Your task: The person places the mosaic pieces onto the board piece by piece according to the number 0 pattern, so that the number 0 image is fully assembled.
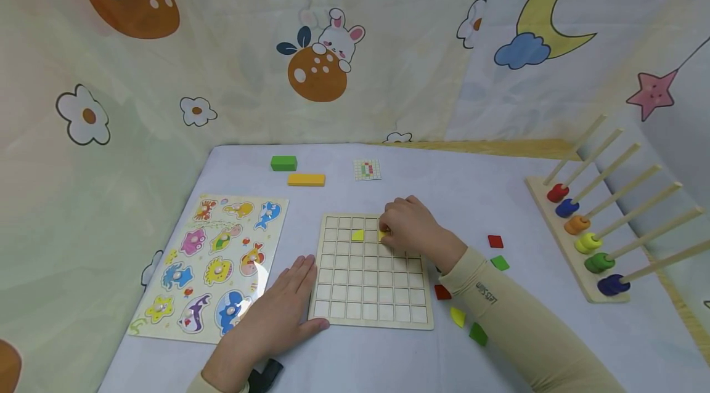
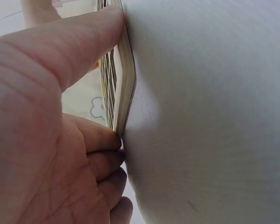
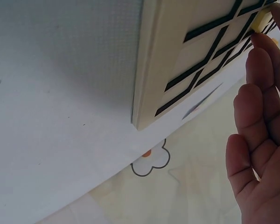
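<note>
A pale wooden grid board (image 1: 370, 310) lies on the table. One yellow tile (image 1: 357, 234) sits in a square of its upper rows. Over those rows, to the right of that tile, my right hand (image 1: 413, 226) pinches another yellow tile (image 3: 261, 21) between thumb and index finger, against the grid. My left hand (image 1: 280, 300) lies along the board's left side with fingers extended. Its thumb (image 2: 91, 39) touches the lower left corner. Right of the board, partly by the right sleeve, lie red (image 1: 495, 241), green (image 1: 500, 263) and yellow (image 1: 457, 316) loose tiles.
On the left lies an animal knob puzzle (image 1: 208, 248). At the back are a green block (image 1: 284, 163), a yellow-orange block (image 1: 306, 180) and a small pattern card (image 1: 367, 169). A wooden peg stand (image 1: 577, 251) with coloured beads stands on the right.
</note>
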A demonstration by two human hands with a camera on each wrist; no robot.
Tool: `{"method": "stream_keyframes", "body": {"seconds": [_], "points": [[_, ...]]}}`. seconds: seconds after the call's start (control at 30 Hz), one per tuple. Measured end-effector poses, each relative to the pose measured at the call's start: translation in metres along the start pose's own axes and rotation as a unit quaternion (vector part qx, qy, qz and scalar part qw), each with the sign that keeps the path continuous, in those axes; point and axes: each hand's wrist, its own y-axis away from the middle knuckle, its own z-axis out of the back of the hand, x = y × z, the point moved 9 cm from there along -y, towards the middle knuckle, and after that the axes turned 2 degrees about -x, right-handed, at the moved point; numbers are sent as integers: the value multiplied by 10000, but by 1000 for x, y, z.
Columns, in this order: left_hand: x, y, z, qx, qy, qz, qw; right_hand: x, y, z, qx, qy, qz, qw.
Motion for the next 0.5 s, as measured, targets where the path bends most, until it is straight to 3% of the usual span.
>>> {"method": "stream_keyframes", "body": {"seconds": [0.2,0.5], "points": [[-1,0,0,-6,-14,-18,10000,-2,4,6,-36,-41,-84,9999],[0,-1,-1,32,-70,39,10000,-22,16,34,-391,-277,-294,9984]]}}
